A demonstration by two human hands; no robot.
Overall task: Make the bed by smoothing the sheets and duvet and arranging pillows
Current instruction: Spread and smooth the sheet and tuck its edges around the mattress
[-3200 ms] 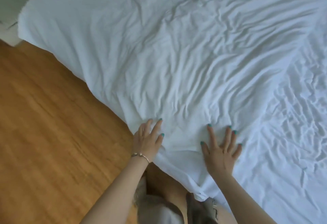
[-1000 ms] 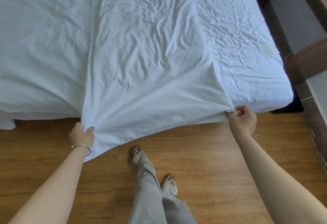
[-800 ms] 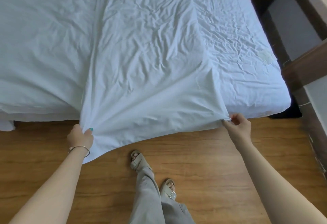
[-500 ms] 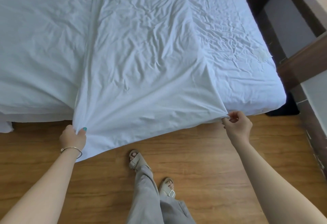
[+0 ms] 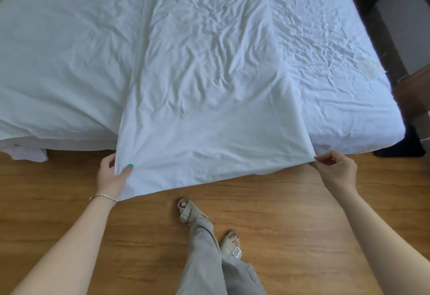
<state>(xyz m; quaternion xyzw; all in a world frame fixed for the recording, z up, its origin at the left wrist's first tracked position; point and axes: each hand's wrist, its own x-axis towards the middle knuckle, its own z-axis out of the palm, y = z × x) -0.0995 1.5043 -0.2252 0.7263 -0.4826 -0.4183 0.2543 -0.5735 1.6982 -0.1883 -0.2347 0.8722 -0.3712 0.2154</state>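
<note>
A white, creased top sheet (image 5: 204,99) lies over the middle of the bed, and its near edge hangs off the bed's side above the floor. My left hand (image 5: 111,173) grips the sheet's near left corner, thumb on top of the cloth. My right hand (image 5: 335,166) pinches the near right corner. Between the hands the edge is stretched taut. To the left a white duvet (image 5: 58,62) covers the bed. The wrinkled fitted sheet (image 5: 337,80) shows bare on the right. No pillow is in view.
Wooden floor (image 5: 267,201) runs along the bed's near side, where my sandalled feet (image 5: 188,209) stand. Dark wooden furniture (image 5: 414,90) stands close to the bed's right end. A bit of white cloth (image 5: 28,155) hangs under the bed at far left.
Both hands went from pressing flat on the sheet to gripping its near corners. Over the last second my left hand has shifted left, spreading the near edge wider.
</note>
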